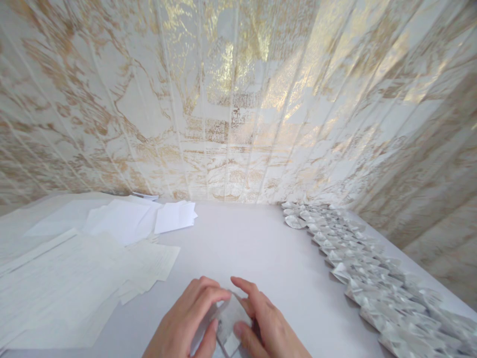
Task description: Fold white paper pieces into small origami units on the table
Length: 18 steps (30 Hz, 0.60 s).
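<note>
Both of my hands meet at the near edge of a white table point(253, 248) around one small folded piece of printed paper point(229, 320). My left hand point(186, 320) curls over its left side, thumb and forefinger pinching the fold. My right hand point(266, 323) grips its right side, thumb pressed on the lower corner and forefinger stretched along the top edge. The paper is partly hidden under the fingers.
Loose printed sheets point(74, 278) and smaller white sheets point(175, 216) lie spread over the table's left half. Several folded paper shapes point(357, 258) lie in rows along the right edge. A white-and-gold patterned wall point(238, 99) stands right behind the table.
</note>
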### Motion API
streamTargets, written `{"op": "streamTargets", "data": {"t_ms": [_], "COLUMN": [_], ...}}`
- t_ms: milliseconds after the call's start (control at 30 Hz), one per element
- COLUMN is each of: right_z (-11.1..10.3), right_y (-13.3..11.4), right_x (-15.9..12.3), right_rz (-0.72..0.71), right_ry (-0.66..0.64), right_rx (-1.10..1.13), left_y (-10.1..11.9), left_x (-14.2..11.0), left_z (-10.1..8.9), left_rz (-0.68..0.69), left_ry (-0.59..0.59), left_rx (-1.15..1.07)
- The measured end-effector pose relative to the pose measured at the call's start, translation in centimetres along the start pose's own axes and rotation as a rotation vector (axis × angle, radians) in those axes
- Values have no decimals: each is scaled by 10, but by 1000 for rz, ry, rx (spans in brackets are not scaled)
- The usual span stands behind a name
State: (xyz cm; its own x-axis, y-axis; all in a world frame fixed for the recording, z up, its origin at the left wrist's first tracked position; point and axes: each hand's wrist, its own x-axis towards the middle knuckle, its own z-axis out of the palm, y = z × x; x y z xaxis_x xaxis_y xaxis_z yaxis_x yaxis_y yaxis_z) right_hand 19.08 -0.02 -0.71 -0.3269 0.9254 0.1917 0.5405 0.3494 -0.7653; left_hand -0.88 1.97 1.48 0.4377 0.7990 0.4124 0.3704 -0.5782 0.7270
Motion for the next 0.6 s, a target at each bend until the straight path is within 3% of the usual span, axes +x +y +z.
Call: {"op": "streamTargets", "data": {"t_ms": [167,300,467,600], "right_z": [-13,-17,-19,-28], "right_y": [-14,-16,-16,-20], "right_x": [6,7,9,12], "right_rz": [-36,-91,-95,-19], "right_ry": [-91,-57,-152,-234], "right_rx": [-365,-349,-347,-312], "left_y": [-7,-8,-6,-16], "left_x": [0,-1,-1,-3], "left_z": [1,0,-5,0], "left_rz": [49,114,255,214], "left_ry": [-179,-238,-352,-305], "left_rx": [178,340,599,579]}}
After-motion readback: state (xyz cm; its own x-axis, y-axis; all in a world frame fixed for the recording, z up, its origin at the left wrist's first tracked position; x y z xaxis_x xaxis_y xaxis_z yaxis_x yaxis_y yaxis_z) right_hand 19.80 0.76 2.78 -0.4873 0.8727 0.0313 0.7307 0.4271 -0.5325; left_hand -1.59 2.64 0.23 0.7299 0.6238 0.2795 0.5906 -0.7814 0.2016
